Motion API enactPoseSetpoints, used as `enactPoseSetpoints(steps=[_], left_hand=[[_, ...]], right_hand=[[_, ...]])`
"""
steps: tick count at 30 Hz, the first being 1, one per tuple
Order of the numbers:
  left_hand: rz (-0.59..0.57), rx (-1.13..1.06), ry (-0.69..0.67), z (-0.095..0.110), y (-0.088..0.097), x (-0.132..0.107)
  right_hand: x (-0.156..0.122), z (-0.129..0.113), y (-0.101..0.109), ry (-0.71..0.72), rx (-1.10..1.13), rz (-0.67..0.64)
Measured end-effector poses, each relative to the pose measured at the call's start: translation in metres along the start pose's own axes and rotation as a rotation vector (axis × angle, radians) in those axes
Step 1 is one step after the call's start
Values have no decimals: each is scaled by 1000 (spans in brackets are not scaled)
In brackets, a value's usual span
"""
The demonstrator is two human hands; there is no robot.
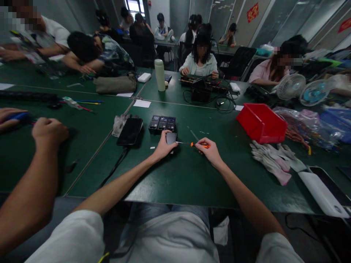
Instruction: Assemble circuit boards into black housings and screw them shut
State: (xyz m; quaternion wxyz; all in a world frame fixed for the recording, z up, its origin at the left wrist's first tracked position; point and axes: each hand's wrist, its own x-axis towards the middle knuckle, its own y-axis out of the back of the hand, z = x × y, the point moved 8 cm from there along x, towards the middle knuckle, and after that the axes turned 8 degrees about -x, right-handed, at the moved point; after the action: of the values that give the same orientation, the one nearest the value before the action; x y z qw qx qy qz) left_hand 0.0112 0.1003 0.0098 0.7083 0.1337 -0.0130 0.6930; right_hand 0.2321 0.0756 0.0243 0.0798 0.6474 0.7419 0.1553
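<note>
My left hand (163, 147) is closed around a small dark grey box-shaped piece (171, 138), held just above the green table (175, 182). In my right hand (210, 151) is a screwdriver (201, 145) with an orange and black handle. Its thin shaft points left, and the tip meets the edge of the grey piece or lies right beside it. Behind my left hand stand several black box-shaped units (162, 123) in a row. A thin clear strip (194, 135) lies behind my right hand.
To the left, a black phone (129, 131) with a cable rests on grey gloves (118, 125). A red bin (261, 124), work gloves (271, 160) and a white power bank (322, 193) lie right. A co-worker's arm (41, 175) reaches in at left. A pale green bottle (159, 75) stands behind.
</note>
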Motion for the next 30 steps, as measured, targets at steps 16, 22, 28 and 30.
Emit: enactPoseSetpoints(steps=[16,22,28,30], left_hand=[[-4,6,-8,-1,0,0],[2,-5,1,-1,1,0],[-5,-25,2,1,1,0],[-7,-33,-4,1,0,0]], right_hand=[[-2,-10,3,49,-53,11],[-1,-14,7,98,-124,47],[-2,-18,8,131,-156,48],[-2,-16,7,114,-137,53]])
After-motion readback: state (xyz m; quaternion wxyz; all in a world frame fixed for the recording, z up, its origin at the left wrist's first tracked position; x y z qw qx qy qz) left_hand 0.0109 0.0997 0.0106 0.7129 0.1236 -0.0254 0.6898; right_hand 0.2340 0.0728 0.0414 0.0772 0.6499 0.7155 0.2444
